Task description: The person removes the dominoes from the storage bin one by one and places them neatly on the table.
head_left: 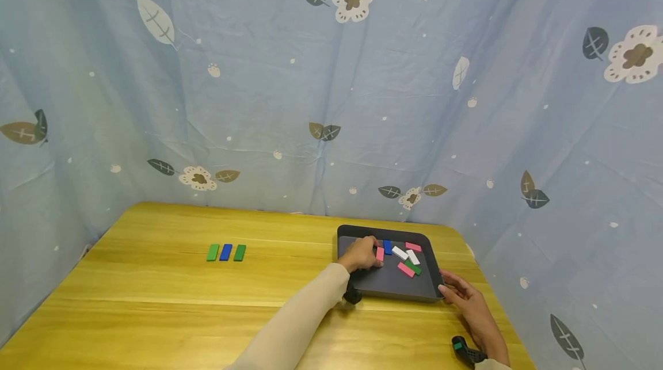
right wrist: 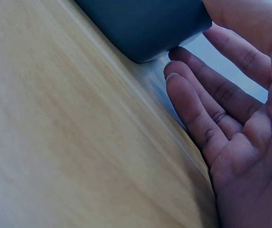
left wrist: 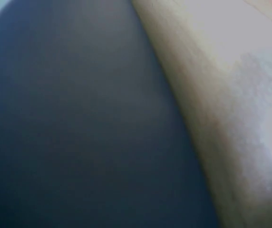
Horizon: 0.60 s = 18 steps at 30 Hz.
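Observation:
At the left part of a dark grey tray [head_left: 373,286], my left hand [head_left: 361,254] reaches in and pinches a pink block [head_left: 380,254] between thumb and fingers. My right hand [head_left: 470,306] holds the tray's near right corner by thumb and forefinger. In the right wrist view, that tray corner [right wrist: 160,28] lies above the right hand's other fingers [right wrist: 188,99], which are loosely extended. Within the tray are a blue block [head_left: 387,247], white blocks [head_left: 399,253], other pink blocks [head_left: 406,269] and a green block [head_left: 414,267]. Only dark tray surface [left wrist: 88,114] and blurred skin show in the left wrist view.
On the left of the wooden table [head_left: 155,283], a light green block [head_left: 213,252], a blue block [head_left: 225,252] and a dark green block [head_left: 239,253] form a spaced row. A patterned blue curtain [head_left: 259,99] hangs behind and beside the table.

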{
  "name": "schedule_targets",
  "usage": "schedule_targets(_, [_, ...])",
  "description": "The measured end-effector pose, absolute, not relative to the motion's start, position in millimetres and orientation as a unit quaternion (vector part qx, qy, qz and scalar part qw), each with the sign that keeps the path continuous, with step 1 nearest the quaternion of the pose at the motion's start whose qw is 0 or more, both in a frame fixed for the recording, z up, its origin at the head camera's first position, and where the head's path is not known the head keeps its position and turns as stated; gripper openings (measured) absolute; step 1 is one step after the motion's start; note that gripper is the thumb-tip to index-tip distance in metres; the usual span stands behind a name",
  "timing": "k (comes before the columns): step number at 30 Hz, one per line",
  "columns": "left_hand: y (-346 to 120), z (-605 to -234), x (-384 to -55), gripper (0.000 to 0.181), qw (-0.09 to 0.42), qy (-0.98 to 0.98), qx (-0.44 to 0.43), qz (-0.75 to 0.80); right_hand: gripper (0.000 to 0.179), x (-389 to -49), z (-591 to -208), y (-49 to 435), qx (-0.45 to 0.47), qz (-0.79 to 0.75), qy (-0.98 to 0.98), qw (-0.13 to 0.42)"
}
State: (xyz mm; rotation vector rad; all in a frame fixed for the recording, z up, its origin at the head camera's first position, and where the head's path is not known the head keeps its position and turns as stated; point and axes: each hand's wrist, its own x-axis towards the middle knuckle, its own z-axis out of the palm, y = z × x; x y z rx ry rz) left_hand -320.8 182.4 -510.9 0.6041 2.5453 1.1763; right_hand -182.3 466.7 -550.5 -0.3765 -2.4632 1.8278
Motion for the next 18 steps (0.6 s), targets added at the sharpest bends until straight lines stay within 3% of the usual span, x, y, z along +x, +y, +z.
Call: schedule_targets(18, [176.1,-504.0,-321.6,0.042,0.124,0.869,0.239,0.414,0.066,-181.3,-545.9,464.0,-0.114,0.592,-0.797,0.022])
